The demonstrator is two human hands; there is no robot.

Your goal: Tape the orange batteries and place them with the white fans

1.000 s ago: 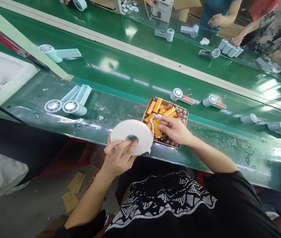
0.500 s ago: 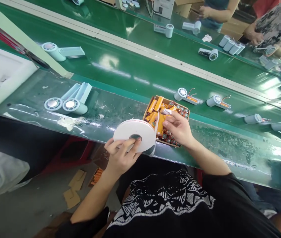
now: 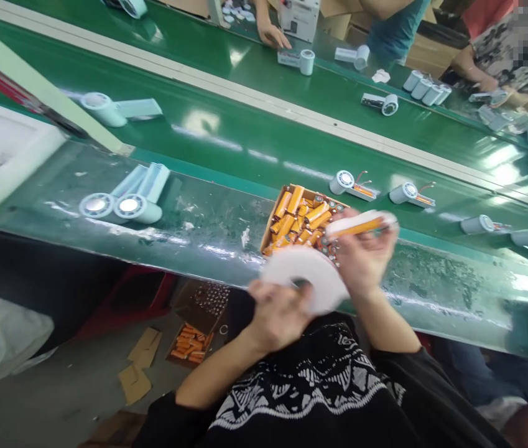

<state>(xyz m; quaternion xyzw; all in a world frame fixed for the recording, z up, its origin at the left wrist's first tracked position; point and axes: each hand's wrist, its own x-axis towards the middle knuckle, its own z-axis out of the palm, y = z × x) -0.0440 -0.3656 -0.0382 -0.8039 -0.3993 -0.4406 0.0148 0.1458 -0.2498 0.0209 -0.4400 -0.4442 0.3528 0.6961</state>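
Note:
My left hand (image 3: 282, 314) is closed on a large roll of white tape (image 3: 328, 280), its fingers at the centre hole. Up and to the right, my right hand (image 3: 365, 264) grips an orange battery pack (image 3: 362, 228) with a white tape strip (image 3: 350, 219) along its upper side. Motion blurs both hands and the roll. Just behind them sits a cardboard box (image 3: 270, 225) packed with orange batteries (image 3: 317, 213). The roll and my right hand cover its front and right parts.
Two light-blue fan housings (image 3: 140, 208) lie left on the bench. More housings with wired orange batteries (image 3: 361, 190) rest on the green conveyor (image 3: 226, 130). A slanted post (image 3: 49, 87) rises at left. Across the belt, a co-worker's hand (image 3: 273, 34) touches a housing.
The battery pack has been lifted out over the box's right side, the tape strip lying along it. My left hand and the roll have moved right. A co-worker's hand now reaches a far housing.

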